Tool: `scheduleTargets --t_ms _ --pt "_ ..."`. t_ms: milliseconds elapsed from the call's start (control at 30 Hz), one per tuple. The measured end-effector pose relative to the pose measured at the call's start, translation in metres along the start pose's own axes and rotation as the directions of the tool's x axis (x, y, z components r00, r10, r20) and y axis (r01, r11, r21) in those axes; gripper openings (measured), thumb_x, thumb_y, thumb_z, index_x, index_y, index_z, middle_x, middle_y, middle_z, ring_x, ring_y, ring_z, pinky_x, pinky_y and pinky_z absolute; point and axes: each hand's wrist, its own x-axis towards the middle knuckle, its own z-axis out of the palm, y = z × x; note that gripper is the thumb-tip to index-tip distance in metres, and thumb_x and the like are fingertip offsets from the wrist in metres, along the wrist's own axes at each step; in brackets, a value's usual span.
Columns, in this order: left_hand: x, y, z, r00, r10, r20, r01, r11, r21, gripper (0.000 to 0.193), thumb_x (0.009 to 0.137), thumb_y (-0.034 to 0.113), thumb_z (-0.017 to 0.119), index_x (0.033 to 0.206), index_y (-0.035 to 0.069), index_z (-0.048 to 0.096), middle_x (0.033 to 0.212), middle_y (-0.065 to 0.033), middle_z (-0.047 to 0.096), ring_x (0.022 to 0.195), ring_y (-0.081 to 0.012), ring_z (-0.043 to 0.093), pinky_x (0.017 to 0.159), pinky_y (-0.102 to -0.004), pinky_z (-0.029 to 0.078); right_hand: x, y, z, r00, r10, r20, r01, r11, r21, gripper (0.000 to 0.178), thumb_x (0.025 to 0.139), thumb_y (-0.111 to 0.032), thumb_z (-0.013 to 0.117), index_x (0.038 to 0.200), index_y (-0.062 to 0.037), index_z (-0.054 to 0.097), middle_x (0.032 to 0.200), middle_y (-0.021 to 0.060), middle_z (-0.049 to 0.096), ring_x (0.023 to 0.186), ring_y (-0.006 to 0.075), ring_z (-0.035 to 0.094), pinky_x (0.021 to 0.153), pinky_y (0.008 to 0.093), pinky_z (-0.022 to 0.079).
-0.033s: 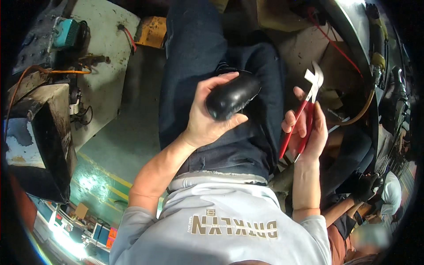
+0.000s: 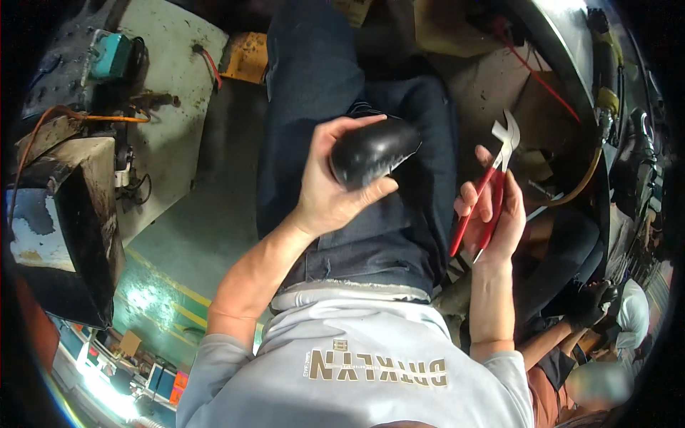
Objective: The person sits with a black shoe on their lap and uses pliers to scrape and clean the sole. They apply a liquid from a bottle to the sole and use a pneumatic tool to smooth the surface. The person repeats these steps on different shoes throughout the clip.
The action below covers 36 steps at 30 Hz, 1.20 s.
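My left hand (image 2: 335, 189) is wrapped round a black leather shoe (image 2: 374, 150) above my lap, its rounded toe toward me. A ragged pale edge runs along the shoe's right lower side, and laces show at its far end. On the right, my right hand (image 2: 503, 221) holds lasting pliers (image 2: 497, 167) by their red handles. The handles are spread, and the curved metal jaws point away from me, apart from the shoe.
A pale machine panel (image 2: 168, 107) with a teal pedal-like box (image 2: 112, 57) stands at the left. A metal-edged machine (image 2: 564, 50) with hoses curves along the right. A co-worker's dark-gloved hand (image 2: 589, 303) is at the lower right.
The shoe has tilted slightly in my left hand, its toe a little lower. The pliers' jaws have shifted slightly toward me. Both grips are the same.
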Motion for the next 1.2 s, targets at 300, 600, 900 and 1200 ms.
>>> scheduleTargets --t_ms 300,600,900,1200 --pt "0.135 0.082 -0.018 0.825 -0.385 0.413 0.506 0.828 -0.24 0.045 0.095 0.034 0.065 0.122 0.0 0.057 0.106 -0.0085 0.069 0.09 -0.015 0.07 0.078 -0.0292 0.058 -0.042 -0.004 -0.035 0.993 -0.082 -0.088 0.089 0.993 0.083 0.038 0.104 -0.037 0.044 0.126 -0.0071 0.054 0.094 0.0037 0.056 0.073 0.0143 0.05 0.063 0.03 0.041" --pt "0.091 0.005 -0.009 0.551 -0.71 0.438 0.778 0.627 0.037 0.043 0.093 0.04 0.063 0.104 -0.002 0.064 0.089 -0.0088 0.071 0.073 -0.0126 0.068 0.068 -0.0243 0.055 -0.037 0.011 -0.019 0.965 0.033 -0.259 -0.012 0.996 0.083 0.026 0.097 -0.02 0.061 0.116 -0.0088 0.048 0.082 0.0065 0.059 0.074 0.0203 0.065 0.066 0.0396 0.059" --pt "0.085 0.008 0.001 0.652 -0.619 0.438 0.411 0.774 0.482 0.075 0.09 0.051 0.067 0.13 -0.01 0.048 0.105 -0.0108 0.066 0.094 -0.0155 0.062 0.084 -0.0278 0.052 -0.012 -0.009 -0.022 0.979 0.012 0.203 0.138 0.695 -0.706 0.035 0.107 -0.028 0.038 0.125 0.0018 0.045 0.084 0.0098 0.064 0.068 0.0159 0.063 0.065 0.0286 0.053" --pt "0.09 0.005 0.006 0.614 -0.662 0.429 0.628 0.74 0.243 0.049 0.1 0.04 0.057 0.124 -0.002 0.054 0.099 -0.0033 0.065 0.087 -0.0073 0.059 0.078 -0.0227 0.05 -0.009 -0.031 0.005 0.916 -0.186 0.355 0.397 0.292 -0.87 0.028 0.104 -0.02 0.045 0.117 0.0051 0.049 0.084 0.0112 0.066 0.07 0.0192 0.068 0.066 0.0308 0.056"
